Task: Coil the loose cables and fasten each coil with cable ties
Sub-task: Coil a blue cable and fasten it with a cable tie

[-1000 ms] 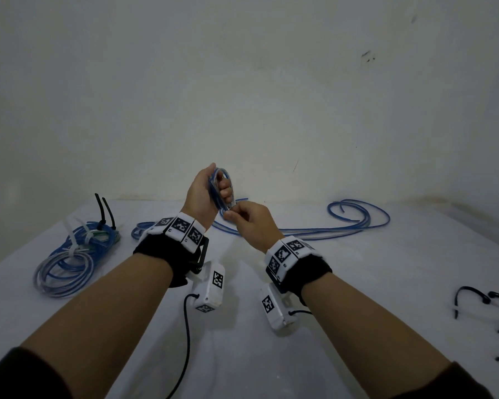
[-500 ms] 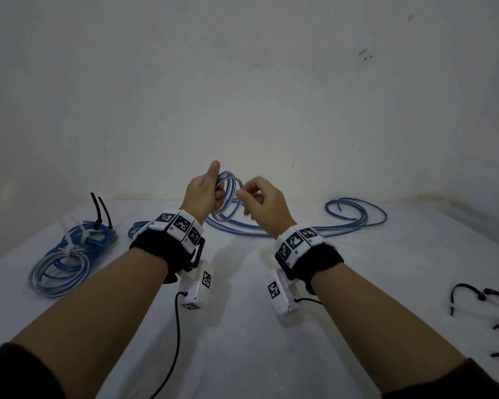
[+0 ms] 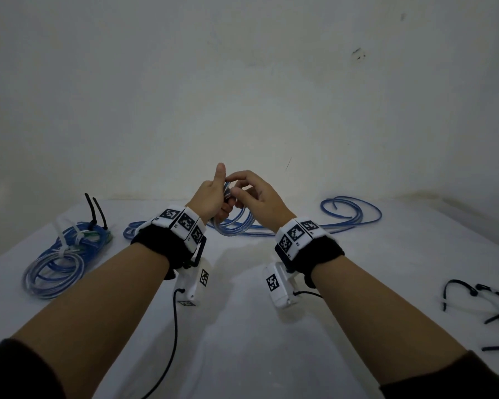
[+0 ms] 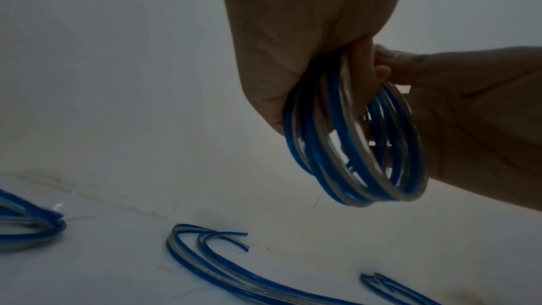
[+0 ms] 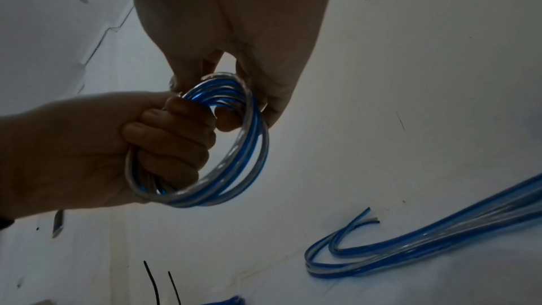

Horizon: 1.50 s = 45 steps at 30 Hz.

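A small coil of blue-and-clear cable (image 3: 233,226) is held up above the white table (image 3: 242,326). My left hand (image 3: 209,194) grips the coil with its fingers curled through it and its thumb pointing up. In the right wrist view those fingers (image 5: 173,138) wrap the coil (image 5: 249,147). My right hand (image 3: 260,197) pinches the cable at the coil's top, beside the left thumb. From the left wrist view the coil (image 4: 366,159) hangs below the left hand (image 4: 293,31). The rest of the cable (image 3: 355,214) trails loose across the table's back right.
Tied blue coils (image 3: 64,249) with white and black ties lie at the left. Loose black cable ties (image 3: 478,300) lie at the right edge. Cut cable ends (image 4: 211,245) rest on the table under my hands. A bare wall stands close behind.
My right hand rose from below the coil to its top, bringing cable round with it. My left thumb lifted off the coil and now points up.
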Each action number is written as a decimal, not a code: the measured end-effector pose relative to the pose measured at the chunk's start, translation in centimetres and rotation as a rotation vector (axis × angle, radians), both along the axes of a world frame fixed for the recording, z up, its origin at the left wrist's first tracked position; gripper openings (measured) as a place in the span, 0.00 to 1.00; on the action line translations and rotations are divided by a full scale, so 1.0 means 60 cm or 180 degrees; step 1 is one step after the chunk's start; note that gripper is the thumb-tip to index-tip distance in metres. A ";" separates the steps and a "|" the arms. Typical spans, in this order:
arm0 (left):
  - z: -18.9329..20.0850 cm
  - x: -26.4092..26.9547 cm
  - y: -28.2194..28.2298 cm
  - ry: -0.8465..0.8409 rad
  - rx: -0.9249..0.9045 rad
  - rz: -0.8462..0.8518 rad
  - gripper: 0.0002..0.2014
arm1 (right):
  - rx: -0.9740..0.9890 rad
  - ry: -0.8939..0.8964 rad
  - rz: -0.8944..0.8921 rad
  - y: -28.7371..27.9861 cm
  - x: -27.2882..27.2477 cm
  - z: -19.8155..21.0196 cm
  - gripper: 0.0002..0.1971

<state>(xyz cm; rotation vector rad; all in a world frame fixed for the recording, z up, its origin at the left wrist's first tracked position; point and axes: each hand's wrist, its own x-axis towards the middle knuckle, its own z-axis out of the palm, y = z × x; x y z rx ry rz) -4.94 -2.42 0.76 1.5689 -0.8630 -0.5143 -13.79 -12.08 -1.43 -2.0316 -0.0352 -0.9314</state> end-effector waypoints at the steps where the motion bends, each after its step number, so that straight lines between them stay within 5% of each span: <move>1: 0.001 -0.002 -0.001 0.0017 0.0028 -0.0003 0.36 | 0.0005 -0.0004 0.0005 0.000 -0.003 0.001 0.08; 12: 0.001 -0.024 -0.034 -0.0193 0.0097 -0.0387 0.36 | 0.0454 0.0058 -0.0240 -0.024 -0.043 -0.002 0.07; 20: -0.015 -0.065 -0.067 -0.0532 -0.0030 -0.0973 0.18 | 0.0752 -0.0096 -0.0880 -0.072 -0.109 0.000 0.09; 29: -0.021 -0.147 -0.139 -0.1757 0.0086 -0.1079 0.14 | 0.1143 0.0114 -0.1151 -0.109 -0.205 0.007 0.07; 41: -0.033 -0.312 -0.219 -0.0714 0.0077 -0.2063 0.16 | 0.1541 -0.0163 -0.1882 -0.160 -0.386 -0.017 0.11; 45: -0.043 -0.368 -0.247 -0.1003 0.0165 -0.2028 0.16 | 0.1695 -0.0050 -0.1976 -0.166 -0.445 -0.016 0.11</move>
